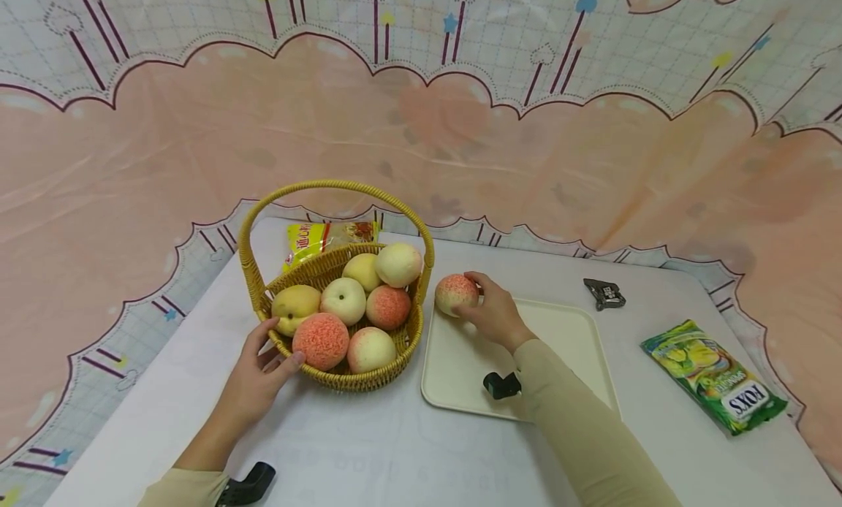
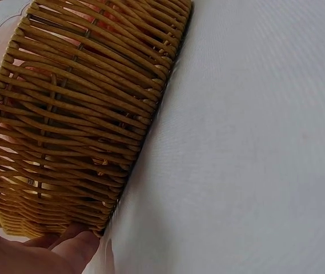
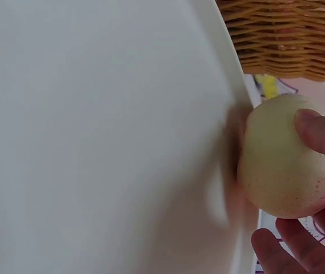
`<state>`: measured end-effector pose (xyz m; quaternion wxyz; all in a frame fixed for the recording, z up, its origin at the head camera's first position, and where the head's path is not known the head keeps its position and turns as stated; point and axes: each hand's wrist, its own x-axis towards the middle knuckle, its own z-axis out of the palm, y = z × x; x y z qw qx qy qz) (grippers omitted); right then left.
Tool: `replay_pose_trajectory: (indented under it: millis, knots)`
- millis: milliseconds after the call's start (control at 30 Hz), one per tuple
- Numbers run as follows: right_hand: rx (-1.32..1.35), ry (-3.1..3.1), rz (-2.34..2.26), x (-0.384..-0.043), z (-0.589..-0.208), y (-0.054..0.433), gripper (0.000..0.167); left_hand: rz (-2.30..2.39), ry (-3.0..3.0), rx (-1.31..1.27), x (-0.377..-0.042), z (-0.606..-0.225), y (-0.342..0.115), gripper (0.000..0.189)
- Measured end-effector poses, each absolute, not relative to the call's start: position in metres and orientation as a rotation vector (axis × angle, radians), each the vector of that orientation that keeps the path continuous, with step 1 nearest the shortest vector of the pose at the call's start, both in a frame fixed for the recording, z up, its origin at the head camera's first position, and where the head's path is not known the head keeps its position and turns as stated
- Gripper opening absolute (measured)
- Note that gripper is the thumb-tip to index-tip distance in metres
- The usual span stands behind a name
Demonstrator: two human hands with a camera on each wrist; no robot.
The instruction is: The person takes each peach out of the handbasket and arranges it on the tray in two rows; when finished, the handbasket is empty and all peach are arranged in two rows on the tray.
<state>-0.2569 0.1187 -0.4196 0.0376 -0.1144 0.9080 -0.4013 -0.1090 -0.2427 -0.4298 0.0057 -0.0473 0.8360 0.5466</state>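
My right hand [image 1: 492,313] grips a pink-and-cream peach [image 1: 457,295] at the far left corner of a cream tray [image 1: 454,390]. In the right wrist view the thumb lies across the pale side of the peach [image 3: 288,157], with fingers round its other side. My left hand [image 1: 256,372] holds the left front rim of a yellow wicker basket [image 1: 368,380]. The left wrist view shows the thumb and fingers against the woven wall [image 2: 76,125]. Inside the basket lie several fruits, among them a rough red-pink one [image 1: 321,341], a yellow one [image 1: 296,306] and a pale one [image 1: 343,301].
Behind the basket lies a yellow snack packet [image 1: 308,242], partly hidden by it. A small black tape-measure-like object [image 1: 604,294] sits beyond the tray. A green Fox's bag [image 1: 713,377] lies at the right on the white table [image 1: 368,448]. The basket's tall handle [image 1: 335,185] arches above the fruit.
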Motion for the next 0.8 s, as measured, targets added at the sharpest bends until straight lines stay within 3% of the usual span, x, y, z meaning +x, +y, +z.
replay_pose_trajectory:
  millis: [800]
  knots:
    - [-0.406,2.824,-1.262,-0.261,-0.422,0.108,0.071,1.710,2.624,-0.157,-0.109,-0.431,-0.244,0.085]
